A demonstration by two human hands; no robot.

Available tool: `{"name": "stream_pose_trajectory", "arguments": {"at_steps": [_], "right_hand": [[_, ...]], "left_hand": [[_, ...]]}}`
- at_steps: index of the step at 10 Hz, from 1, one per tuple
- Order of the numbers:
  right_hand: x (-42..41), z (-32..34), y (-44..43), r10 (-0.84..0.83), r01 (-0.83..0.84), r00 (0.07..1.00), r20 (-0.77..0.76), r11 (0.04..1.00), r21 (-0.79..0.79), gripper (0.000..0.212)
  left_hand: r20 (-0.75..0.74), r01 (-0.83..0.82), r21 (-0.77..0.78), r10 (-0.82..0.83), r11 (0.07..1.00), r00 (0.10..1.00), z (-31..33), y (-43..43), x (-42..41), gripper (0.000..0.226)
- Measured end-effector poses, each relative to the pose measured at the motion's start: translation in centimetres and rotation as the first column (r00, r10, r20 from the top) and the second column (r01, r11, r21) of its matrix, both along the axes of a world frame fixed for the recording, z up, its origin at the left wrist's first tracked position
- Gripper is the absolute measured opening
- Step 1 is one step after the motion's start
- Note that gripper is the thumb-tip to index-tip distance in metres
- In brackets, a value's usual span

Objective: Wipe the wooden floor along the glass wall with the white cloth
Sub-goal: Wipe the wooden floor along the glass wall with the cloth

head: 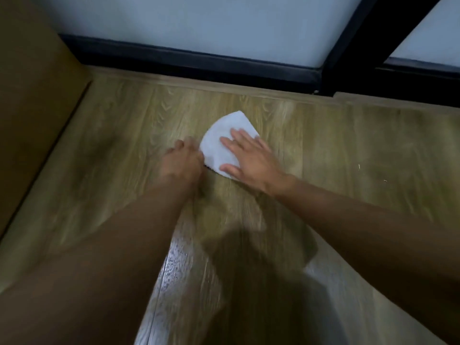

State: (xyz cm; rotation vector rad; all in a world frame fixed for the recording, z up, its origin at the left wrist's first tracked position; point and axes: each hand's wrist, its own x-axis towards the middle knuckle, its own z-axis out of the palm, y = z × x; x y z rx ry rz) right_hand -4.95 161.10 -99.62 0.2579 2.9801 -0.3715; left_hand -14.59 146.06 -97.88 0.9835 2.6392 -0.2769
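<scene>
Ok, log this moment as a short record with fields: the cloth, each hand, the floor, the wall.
white cloth: folded, lying flat on the floor
right hand: palm down on the cloth, fingers spread
left hand: fingers curled at the cloth's left edge, apparently pinching it; blurred
wooden floor: glossy patch nearer the person
glass wall: black frame at its foot, apart from the cloth

No readable text, label or number anywhere, perhaps owing to the blurred view.

Bare forearms, left hand (183,161), right hand (251,158) — both bare
</scene>
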Motion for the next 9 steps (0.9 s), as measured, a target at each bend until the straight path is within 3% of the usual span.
{"name": "stream_pose_trajectory", "arguments": {"at_steps": [1, 2, 3, 4, 5, 7, 8, 9], "right_hand": [[-0.2, 0.6, -0.5, 0.02, -0.022, 0.998, -0.052, 0.999, -0.027, 0.058], [-1.4, 1.8, 0.0, -0.081, 0.079, 0.997, -0.009, 0.987, -0.139, 0.065], [-2.2, 3.0, 0.4, -0.205, 0.217, 0.976, 0.075, 0.944, -0.249, 0.063], [-2.2, 3.6, 1.0, -0.302, 0.315, 0.949, 0.09, 0.918, -0.24, 0.058], [-1.7, 2.9, 0.7, -0.249, 0.281, 0.95, 0.186, 0.945, -0.166, 0.064], [-7.0, 0.7, 4.9, -0.237, 0.241, 0.965, 0.114, 0.97, -0.023, 0.054], [-8.5, -0.1, 7.6, -0.112, 0.111, 0.992, 0.051, 0.993, 0.029, 0.052], [-3.9, -1.4, 6.2, -0.049, 0.05, 0.999, -0.005, 0.997, 0.055, 0.052]], "left_hand": [[0.116, -0.044, -0.123, 0.059, 0.991, 0.991, 0.6, 3.1, -0.4, 0.053], [0.168, -0.191, -0.213, 0.228, 0.958, 0.959, 0.8, 4.7, 0.3, 0.064], [0.214, -0.239, -0.138, 0.264, 0.961, 0.94, 1.2, 5.1, 3.5, 0.062], [0.312, -0.284, -0.084, 0.296, 0.955, 0.903, 2.5, 4.6, 5.3, 0.07], [0.39, -0.167, -0.109, 0.197, 0.98, 0.9, 3.3, 4.1, 4.9, 0.072], [0.433, -0.179, -0.118, 0.213, 0.977, 0.876, 0.4, 8.6, 1.2, 0.084], [0.389, -0.402, -0.166, 0.435, 0.9, 0.812, -1.1, 10.6, 0.3, 0.106], [0.412, -0.472, -0.242, 0.53, 0.848, 0.741, -1.1, 10.7, 0.0, 0.118]]}}
